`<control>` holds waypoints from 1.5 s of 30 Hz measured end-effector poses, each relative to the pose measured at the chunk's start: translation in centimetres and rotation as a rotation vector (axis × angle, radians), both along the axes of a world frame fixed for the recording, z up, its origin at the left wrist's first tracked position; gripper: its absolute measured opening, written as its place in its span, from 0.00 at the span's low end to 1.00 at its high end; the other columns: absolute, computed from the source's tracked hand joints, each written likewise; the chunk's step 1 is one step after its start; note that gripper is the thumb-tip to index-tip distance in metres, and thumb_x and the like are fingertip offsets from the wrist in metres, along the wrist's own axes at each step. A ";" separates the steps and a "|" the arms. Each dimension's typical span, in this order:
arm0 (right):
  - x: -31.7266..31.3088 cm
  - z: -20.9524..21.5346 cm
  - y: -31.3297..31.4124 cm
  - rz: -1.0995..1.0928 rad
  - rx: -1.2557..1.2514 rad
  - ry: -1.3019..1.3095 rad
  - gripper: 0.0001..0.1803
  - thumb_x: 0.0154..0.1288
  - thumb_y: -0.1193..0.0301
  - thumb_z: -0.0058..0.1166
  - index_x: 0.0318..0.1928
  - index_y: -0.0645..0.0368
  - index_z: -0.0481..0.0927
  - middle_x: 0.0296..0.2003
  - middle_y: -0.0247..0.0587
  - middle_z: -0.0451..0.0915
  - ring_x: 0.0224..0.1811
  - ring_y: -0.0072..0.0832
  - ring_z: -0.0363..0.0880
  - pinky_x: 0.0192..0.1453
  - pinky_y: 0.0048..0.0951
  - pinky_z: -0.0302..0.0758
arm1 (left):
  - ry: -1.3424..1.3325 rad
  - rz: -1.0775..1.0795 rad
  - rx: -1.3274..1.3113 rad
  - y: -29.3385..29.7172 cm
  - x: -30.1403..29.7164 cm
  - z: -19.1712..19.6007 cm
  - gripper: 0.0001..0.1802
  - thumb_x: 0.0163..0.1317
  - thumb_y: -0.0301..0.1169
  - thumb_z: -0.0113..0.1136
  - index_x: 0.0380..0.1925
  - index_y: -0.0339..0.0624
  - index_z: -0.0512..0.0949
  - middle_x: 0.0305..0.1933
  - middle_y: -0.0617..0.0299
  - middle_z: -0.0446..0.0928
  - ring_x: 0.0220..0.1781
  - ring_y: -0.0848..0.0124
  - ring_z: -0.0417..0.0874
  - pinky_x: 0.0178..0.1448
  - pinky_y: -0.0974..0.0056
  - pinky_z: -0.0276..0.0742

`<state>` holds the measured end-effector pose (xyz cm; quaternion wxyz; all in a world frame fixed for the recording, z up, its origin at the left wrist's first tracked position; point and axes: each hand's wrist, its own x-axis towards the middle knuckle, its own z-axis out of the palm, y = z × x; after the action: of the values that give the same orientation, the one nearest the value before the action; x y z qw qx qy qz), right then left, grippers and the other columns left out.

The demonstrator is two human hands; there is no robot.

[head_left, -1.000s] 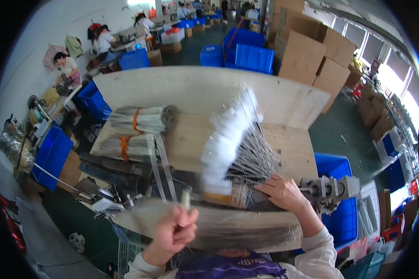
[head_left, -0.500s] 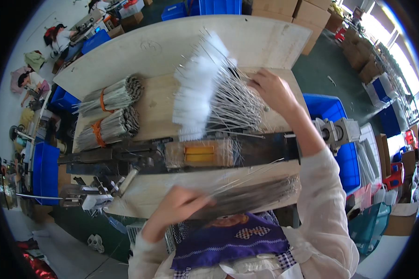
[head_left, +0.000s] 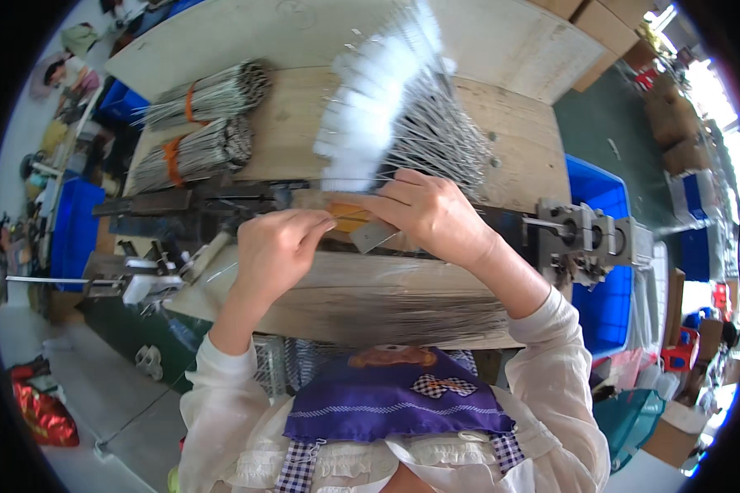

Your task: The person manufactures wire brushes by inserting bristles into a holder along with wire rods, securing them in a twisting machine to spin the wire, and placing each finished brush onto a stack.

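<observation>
My left hand (head_left: 278,248) is closed in a pinch at the left end of a yellow block (head_left: 347,222) set in the bench fixture. A thin metal wire (head_left: 352,212) seems to run from its fingertips toward my right hand (head_left: 427,212). That hand is closed too, its curled fingers over the block's right side; what they grip is hidden. Below them shows a small grey metal plate (head_left: 375,237), and I cannot tell whether it is held. Just beyond lies a pile of white bristle brushes (head_left: 362,115) with twisted wire stems (head_left: 440,135).
Two wire bundles (head_left: 214,90) with orange ties lie at the back left. Loose wires (head_left: 386,316) cover the table's near edge. A metal clamping device (head_left: 580,234) stands at the right, by a blue bin (head_left: 600,308). Another mechanism (head_left: 131,279) juts out at the left.
My right hand has come from the brush stems back to the yellow block. My left hand has moved up from the loose wires to meet it. The small metal plate now shows.
</observation>
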<state>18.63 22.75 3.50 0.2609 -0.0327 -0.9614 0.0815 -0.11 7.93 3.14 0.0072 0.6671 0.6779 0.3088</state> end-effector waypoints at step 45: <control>-9.5 -1.5 -1.7 0.121 -0.448 -0.017 0.09 0.54 0.73 0.57 0.38 0.59 0.83 0.34 0.44 0.82 0.37 0.43 0.82 0.42 0.40 0.78 | -1.216 0.238 -0.044 -5.8 0.7 -7.2 0.08 0.65 0.24 0.54 0.43 0.36 0.72 0.24 0.61 0.73 0.17 0.78 0.73 0.18 0.71 0.68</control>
<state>9.18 21.04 2.00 0.2336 -0.0327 -0.9216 0.3083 0.59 2.10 -4.04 0.3714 0.2914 0.6285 0.6182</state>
